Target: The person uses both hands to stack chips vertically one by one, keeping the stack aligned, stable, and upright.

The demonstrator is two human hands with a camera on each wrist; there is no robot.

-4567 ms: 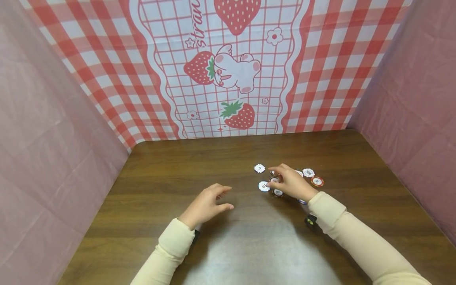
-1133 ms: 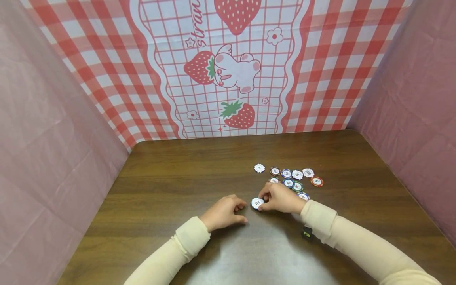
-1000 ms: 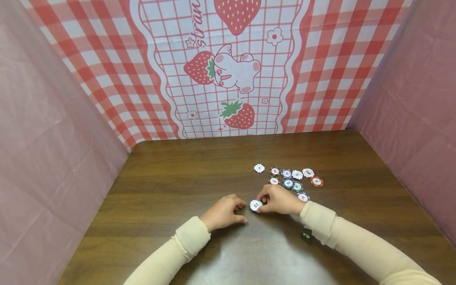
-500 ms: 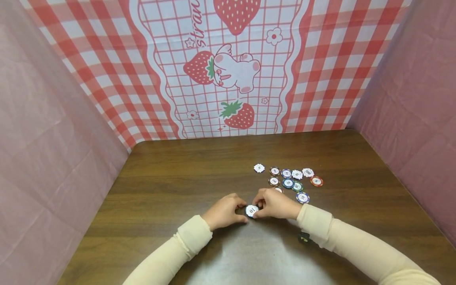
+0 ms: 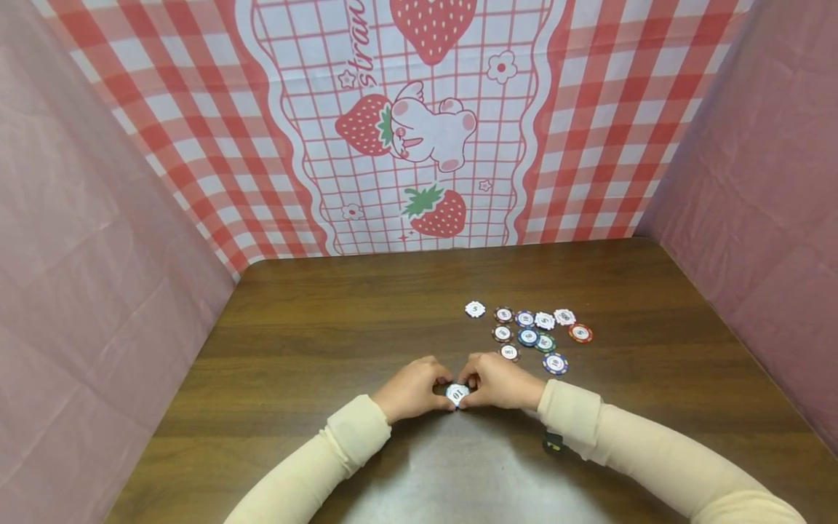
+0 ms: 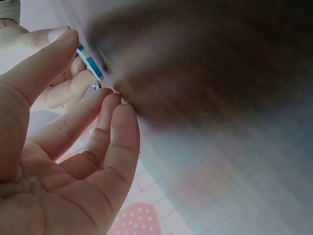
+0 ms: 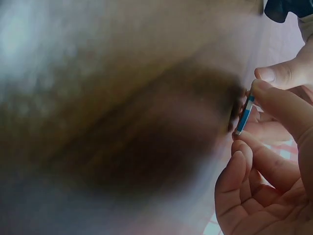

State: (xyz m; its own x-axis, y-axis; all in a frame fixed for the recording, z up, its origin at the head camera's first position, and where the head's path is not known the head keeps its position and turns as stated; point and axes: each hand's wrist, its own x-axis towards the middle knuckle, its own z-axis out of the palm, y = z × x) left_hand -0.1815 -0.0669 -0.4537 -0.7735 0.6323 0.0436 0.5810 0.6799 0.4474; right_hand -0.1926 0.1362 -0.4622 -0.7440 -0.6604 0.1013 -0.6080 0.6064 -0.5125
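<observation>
A white-faced poker chip [image 5: 457,394] marked 10 is between both hands near the middle of the wooden table. My right hand [image 5: 503,382] pinches its right side with thumb and fingertips. From the left, my left hand [image 5: 410,391] curls thumb and fingers round the opposite edge. In the left wrist view, the blue and white rim of the chip [image 6: 91,62] shows between the left thumb and index fingertip. The right wrist view shows the same chip [image 7: 245,115] edge-on between the right thumb and finger. Blurred dark shapes lie just beyond it there.
Behind the right hand, several poker chips lie loosely grouped, among them a brown-edged 100 chip [image 5: 509,352], a blue 10 chip [image 5: 555,364] and a red-edged 5 chip [image 5: 580,333]. A white 5 chip [image 5: 475,309] lies apart. Patterned cloth [image 5: 432,145] hangs behind the table [image 5: 308,320].
The right hand has brought the white 10 chip from the group toward me and left, up to the left hand. The left hand moved right earlier and now meets the chip.
</observation>
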